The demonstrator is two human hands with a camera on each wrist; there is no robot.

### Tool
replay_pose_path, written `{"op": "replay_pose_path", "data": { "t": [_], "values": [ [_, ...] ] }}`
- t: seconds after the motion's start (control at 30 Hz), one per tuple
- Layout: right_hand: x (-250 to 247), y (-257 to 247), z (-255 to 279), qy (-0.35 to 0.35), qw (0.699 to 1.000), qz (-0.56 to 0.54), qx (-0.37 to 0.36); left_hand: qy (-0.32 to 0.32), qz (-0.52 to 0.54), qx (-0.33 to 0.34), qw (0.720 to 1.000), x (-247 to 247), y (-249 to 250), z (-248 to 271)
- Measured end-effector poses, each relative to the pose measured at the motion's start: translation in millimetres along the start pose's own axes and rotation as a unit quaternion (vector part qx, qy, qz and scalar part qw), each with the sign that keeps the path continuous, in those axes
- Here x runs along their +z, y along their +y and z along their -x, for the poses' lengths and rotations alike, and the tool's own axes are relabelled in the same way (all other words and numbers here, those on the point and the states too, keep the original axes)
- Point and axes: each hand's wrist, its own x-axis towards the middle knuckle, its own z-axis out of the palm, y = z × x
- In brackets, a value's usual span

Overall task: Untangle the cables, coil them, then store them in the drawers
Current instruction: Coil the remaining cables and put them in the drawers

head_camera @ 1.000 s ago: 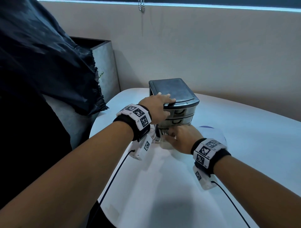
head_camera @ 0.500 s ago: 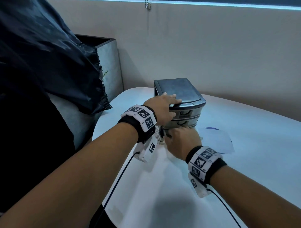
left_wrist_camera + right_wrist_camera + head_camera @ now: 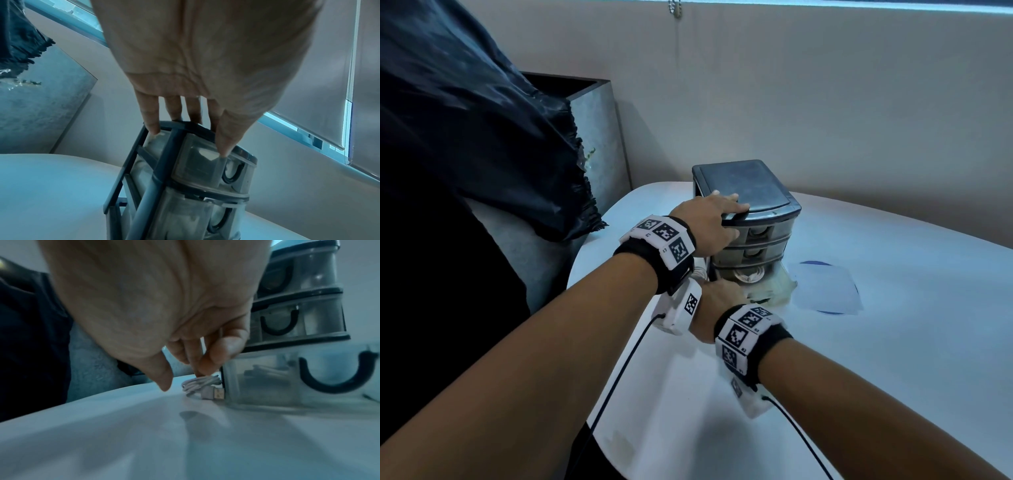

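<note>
A dark three-drawer unit point(image 3: 746, 185) point(image 3: 195, 170) point(image 3: 308, 318) stands on the white table point(image 3: 722, 394). My left hand point(image 3: 709, 219) point(image 3: 189, 116) presses on its top front-left corner with straight fingers, thumb on the top drawer's front. The clear bottom drawer point(image 3: 767, 286) point(image 3: 267, 382) is pulled out, and a coiled cable point(image 3: 748, 275) lies in it. A coiled white USB cable point(image 3: 200, 382) point(image 3: 700, 271) lies on the table against the unit's left side. My right hand point(image 3: 719, 298) point(image 3: 183, 363) reaches down on it; bent fingertips touch the coil, thumb apart.
A white paper sheet over a blue disc point(image 3: 825, 287) lies right of the unit. A black plastic bag point(image 3: 465, 120) and a grey bin point(image 3: 599, 137) stand left of the table. The wall point(image 3: 825, 102) runs close behind. Black wrist-camera leads point(image 3: 619, 370) trail toward me.
My right hand left the bottom drawer's front and moved left to the coil beside the unit. The bottom drawer now stands pulled out. My left hand stayed on the unit's top.
</note>
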Motion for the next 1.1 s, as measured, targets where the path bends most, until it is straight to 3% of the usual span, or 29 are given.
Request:
{"op": "replay_pose_path", "data": {
  "t": [0.27,0.5,0.63,0.8,1.1],
  "values": [
    [11,-2,32,-0.011,1.000,0.026,-0.014,-0.007,-0.010,0.003,1.000,-3,1,2],
    [23,8,64,0.079,0.995,-0.061,0.015,-0.006,-0.029,0.001,1.000,-6,5,1],
    [22,22,65,0.015,0.996,-0.075,0.047,-0.006,-0.026,-0.002,1.000,-7,7,3],
    [29,30,75,0.017,0.997,-0.068,-0.014,-0.008,-0.026,-0.005,1.000,-7,7,6],
    [-33,68,76,0.054,0.977,-0.206,-0.005,-0.006,-0.013,-0.002,1.000,-4,5,2]
  ]
}}
